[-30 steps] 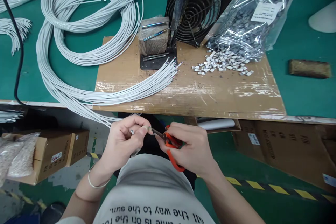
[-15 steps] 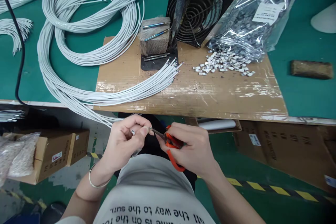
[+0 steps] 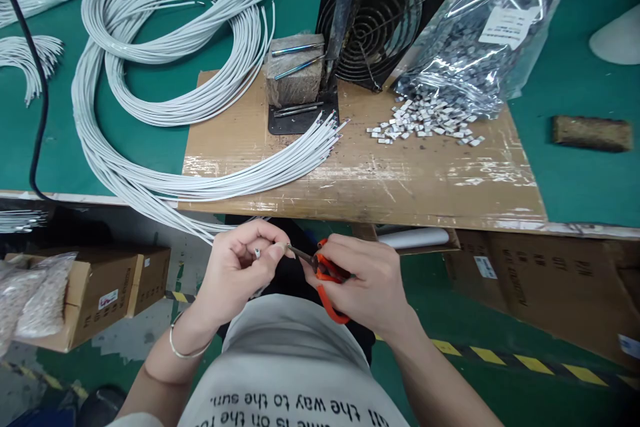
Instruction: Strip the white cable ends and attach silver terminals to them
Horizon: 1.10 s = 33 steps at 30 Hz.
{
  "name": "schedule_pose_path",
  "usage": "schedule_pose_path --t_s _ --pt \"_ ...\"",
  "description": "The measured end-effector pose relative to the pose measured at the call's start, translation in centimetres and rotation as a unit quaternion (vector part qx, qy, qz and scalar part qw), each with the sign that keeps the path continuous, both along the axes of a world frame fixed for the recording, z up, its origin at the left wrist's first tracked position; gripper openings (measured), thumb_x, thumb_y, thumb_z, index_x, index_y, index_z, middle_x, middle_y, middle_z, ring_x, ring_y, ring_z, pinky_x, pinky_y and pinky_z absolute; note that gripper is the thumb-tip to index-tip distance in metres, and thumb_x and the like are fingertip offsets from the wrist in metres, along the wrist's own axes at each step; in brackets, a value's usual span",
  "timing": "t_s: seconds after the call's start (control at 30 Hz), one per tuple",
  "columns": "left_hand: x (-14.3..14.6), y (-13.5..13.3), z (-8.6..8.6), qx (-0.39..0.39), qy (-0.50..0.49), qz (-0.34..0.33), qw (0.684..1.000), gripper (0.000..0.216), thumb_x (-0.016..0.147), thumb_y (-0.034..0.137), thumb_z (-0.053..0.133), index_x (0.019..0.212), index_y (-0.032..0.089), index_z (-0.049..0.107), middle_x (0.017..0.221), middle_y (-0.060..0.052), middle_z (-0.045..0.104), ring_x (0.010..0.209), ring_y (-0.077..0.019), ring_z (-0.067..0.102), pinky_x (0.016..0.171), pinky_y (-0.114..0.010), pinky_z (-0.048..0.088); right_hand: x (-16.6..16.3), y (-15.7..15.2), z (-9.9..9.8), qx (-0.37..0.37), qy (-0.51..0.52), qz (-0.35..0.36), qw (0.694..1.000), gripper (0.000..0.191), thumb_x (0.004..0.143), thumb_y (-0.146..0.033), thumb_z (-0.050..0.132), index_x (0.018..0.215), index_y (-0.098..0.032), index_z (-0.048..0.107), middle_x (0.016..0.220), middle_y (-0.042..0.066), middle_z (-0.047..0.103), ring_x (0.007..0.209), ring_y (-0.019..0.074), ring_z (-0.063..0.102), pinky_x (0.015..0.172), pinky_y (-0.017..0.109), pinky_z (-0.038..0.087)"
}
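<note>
Below the table edge, my right hand (image 3: 367, 283) is closed round orange-handled scissors (image 3: 325, 273), whose dark blades point left. My left hand (image 3: 240, 270) is curled, its fingers pinching a small metal piece (image 3: 257, 253) right at the blade tips. On the table above, a bundle of white wires (image 3: 240, 177) lies with its stripped ends on a cardboard sheet (image 3: 390, 177).
Coiled white wires (image 3: 165, 33) cover the green table's left. A black fan (image 3: 373, 20), a block holding tweezers (image 3: 293, 73) and a plastic bag (image 3: 480, 40) spilling small metal terminals (image 3: 425, 123) stand at the back. Cardboard boxes (image 3: 100, 290) sit on the floor at left and right.
Hardly anything has moved. My left fingers have shifted slightly, so the small metal piece shows a little more between them.
</note>
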<state>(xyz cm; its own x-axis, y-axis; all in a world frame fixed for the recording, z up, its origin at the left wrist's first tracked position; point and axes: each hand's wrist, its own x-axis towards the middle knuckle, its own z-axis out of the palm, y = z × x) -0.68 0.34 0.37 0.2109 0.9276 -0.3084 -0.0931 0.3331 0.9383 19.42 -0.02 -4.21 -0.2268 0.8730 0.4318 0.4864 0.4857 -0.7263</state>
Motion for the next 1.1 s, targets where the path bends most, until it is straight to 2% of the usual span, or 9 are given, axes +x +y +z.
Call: schedule_pose_path --t_s 0.3,0.53,0.63,0.67,0.73,0.77,0.87,0.97,1.1 --pt "0.5 -0.2 0.1 0.004 0.027 0.032 0.999 0.014 0.097 0.023 0.071 0.085 0.017 0.076 0.052 0.009 0.039 0.047 -0.0058 0.021 0.043 -0.021 0.014 -0.9 -0.3 -0.6 0.025 0.003 -0.045 0.999 0.042 0.085 -0.006 0.065 0.059 -0.023 0.037 0.058 -0.008 0.033 0.054 0.0091 0.026 0.047 0.027 0.022" --pt "1.2 0.1 0.9 0.055 0.079 0.033 0.995 0.009 0.092 0.019 0.074 0.084 0.016 0.076 0.054 0.007 0.044 0.049 -0.0063 0.028 0.045 -0.021 0.019 -3.4 -1.2 -0.6 -0.017 0.11 -0.09 0.99 0.037 0.085 -0.005 0.068 0.06 -0.021 0.047 0.054 -0.008 0.04 0.048 0.0066 0.028 0.043 0.026 0.02" --pt "0.9 -0.2 0.8 0.074 0.083 0.023 0.994 0.01 0.093 0.017 0.075 0.084 0.016 0.077 0.054 0.007 0.047 0.048 -0.0058 0.028 0.045 -0.021 0.019 -2.6 -0.5 -0.2 -0.068 0.233 -0.134 0.961 0.043 0.087 -0.007 0.07 0.053 -0.021 0.048 0.047 -0.008 0.041 0.041 0.0067 0.031 0.042 0.026 0.022" --pt "0.6 -0.4 0.6 0.074 0.075 0.023 0.994 0.011 0.094 0.018 0.074 0.084 0.016 0.077 0.053 0.007 0.047 0.047 -0.0054 0.026 0.045 -0.022 0.018 -1.9 -0.1 -0.1 -0.081 0.299 -0.177 0.934 0.049 0.09 -0.009 0.068 0.049 -0.022 0.045 0.043 -0.007 0.04 0.039 0.0076 0.033 0.042 0.027 0.025" --pt "0.1 -0.8 0.2 0.054 0.05 0.031 0.997 0.018 0.098 0.025 0.075 0.083 0.017 0.077 0.051 0.008 0.041 0.045 -0.005 0.021 0.044 -0.022 0.016 -0.3 0.6 0.1 -0.059 0.351 -0.221 0.908 0.055 0.099 -0.014 0.056 0.048 -0.023 0.04 0.038 -0.007 0.035 0.034 0.0096 0.034 0.041 0.028 0.027" --pt "-0.1 -0.9 -0.1 0.037 0.038 0.042 0.998 0.022 0.1 0.03 0.075 0.083 0.017 0.078 0.05 0.009 0.038 0.045 -0.0053 0.02 0.044 -0.022 0.016 0.5 0.7 0.1 -0.062 0.358 -0.236 0.901 0.054 0.099 -0.013 0.06 0.048 -0.023 0.044 0.039 -0.007 0.037 0.033 0.0096 0.035 0.04 0.029 0.027" --pt "-0.5 -0.9 -0.5 -0.004 0.022 0.04 0.999 0.029 0.1 0.045 0.078 0.089 0.017 0.081 0.054 0.005 0.047 0.047 -0.008 0.033 0.045 -0.023 0.024 1.7 0.6 -0.2 -0.118 0.315 -0.226 0.914 0.05 0.096 -0.017 0.074 0.049 -0.023 0.057 0.041 -0.004 0.048 0.036 0.0114 0.044 0.045 0.032 0.034" --pt "-0.5 -0.5 -0.2 -0.014 0.015 0.015 1.0 0.036 0.099 0.052 0.078 0.092 0.017 0.083 0.061 0.0 0.059 0.051 -0.011 0.043 0.048 -0.025 0.032 1.5 -0.1 -0.8 -0.129 0.265 -0.203 0.934 0.05 0.097 -0.019 0.075 0.051 -0.023 0.056 0.043 -0.004 0.05 0.038 0.0116 0.045 0.046 0.032 0.036" --pt "-0.5 -0.3 0.3 -0.029 0.003 0.008 1.0 0.036 0.099 0.051 0.077 0.091 0.017 0.084 0.059 0.0 0.058 0.051 -0.0109 0.041 0.049 -0.026 0.03 1.0 -0.3 -0.9 -0.111 0.197 -0.181 0.957 0.046 0.096 -0.017 0.075 0.055 -0.022 0.055 0.047 -0.004 0.048 0.043 0.0114 0.043 0.048 0.032 0.034"
